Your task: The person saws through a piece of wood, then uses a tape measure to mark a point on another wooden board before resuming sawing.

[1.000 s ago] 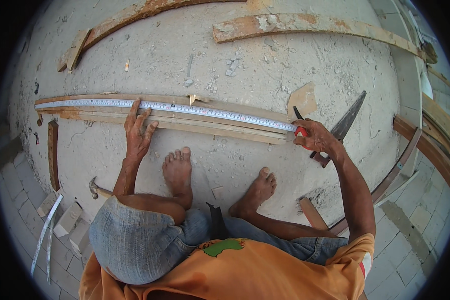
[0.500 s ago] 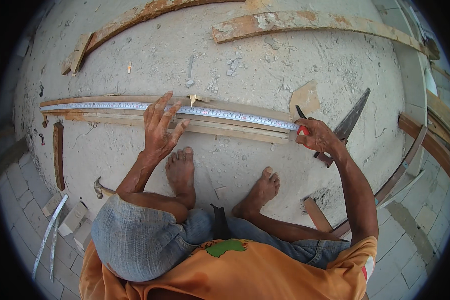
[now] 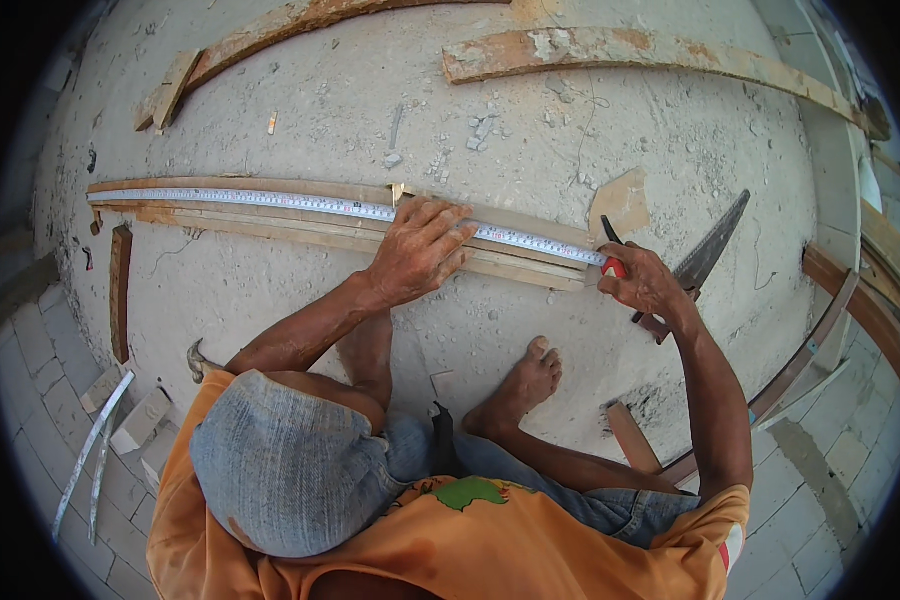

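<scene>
A tape measure's white blade (image 3: 270,202) runs extended along several long wooden strips (image 3: 300,232) lying side by side on the ground. At the strips' right end, my right hand (image 3: 642,280) is closed around the red tape measure case (image 3: 613,267). A slim dark piece (image 3: 610,229) sticks up beside its fingers; its kind is unclear. My left hand (image 3: 422,250) rests over the blade and strips right of their middle, fingers stretched across them and slightly bent. A small shiny gold-coloured piece (image 3: 398,192) stands at the strips' far edge, just beyond this hand.
A handsaw (image 3: 710,240) lies right of my right hand, near a flat tan fragment (image 3: 622,203). Thick boards (image 3: 610,48) lie at the far side. A hammer (image 3: 200,358) is beside my left knee, and a short wooden piece (image 3: 120,292) lies at the left.
My left hand has moved right along the tape blade, from spread fingers near the middle to lying over the strips. My right hand keeps hold of the tape measure. The view has shifted slightly.
</scene>
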Motion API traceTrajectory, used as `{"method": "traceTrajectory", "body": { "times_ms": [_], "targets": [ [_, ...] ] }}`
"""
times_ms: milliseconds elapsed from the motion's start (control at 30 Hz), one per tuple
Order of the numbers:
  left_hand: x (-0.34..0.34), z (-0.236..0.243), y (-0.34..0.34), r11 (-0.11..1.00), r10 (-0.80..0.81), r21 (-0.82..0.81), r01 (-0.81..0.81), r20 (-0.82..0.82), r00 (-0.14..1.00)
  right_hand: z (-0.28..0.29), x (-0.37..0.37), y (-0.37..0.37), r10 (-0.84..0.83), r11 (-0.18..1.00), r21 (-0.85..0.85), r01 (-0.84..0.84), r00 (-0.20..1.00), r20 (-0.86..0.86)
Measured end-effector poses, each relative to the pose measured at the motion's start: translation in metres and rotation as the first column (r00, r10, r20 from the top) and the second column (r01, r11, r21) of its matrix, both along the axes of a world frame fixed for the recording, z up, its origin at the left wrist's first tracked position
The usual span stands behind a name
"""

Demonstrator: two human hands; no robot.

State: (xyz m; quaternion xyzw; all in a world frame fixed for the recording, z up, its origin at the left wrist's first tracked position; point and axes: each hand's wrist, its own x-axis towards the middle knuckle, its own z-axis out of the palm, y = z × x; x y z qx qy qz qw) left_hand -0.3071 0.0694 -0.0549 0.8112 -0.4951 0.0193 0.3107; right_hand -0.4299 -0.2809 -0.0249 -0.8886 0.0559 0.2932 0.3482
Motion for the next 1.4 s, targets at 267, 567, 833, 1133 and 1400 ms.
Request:
{"method": "traceTrajectory", "body": {
  "times_ms": [267,567,833,1133,1400],
  "targets": [
    [0.005,-0.020,-0.011,0.994,0.027,0.103,-0.023,-0.041,0.999,-0.005,-0.003,-0.003,0.024,0.998,-0.062,-0.024,1.000,-0.006],
    [0.006,-0.028,-0.017,0.997,0.019,0.081,-0.008,-0.137,0.990,0.006,0.002,0.001,0.025,0.997,-0.066,-0.026,1.000,-0.019],
    [0.005,-0.035,-0.017,0.998,0.021,0.055,-0.014,-0.143,0.990,0.006,0.001,0.003,0.004,0.997,-0.073,-0.007,0.999,-0.041],
    [0.005,-0.035,-0.018,0.998,0.018,0.062,-0.009,-0.146,0.989,0.005,0.002,0.003,-0.002,0.997,-0.077,-0.003,0.998,-0.057],
    [0.005,-0.037,-0.017,0.998,0.019,0.058,-0.010,-0.146,0.989,0.007,0.004,0.004,0.020,0.996,-0.082,-0.025,0.998,-0.057]
  ]
}}
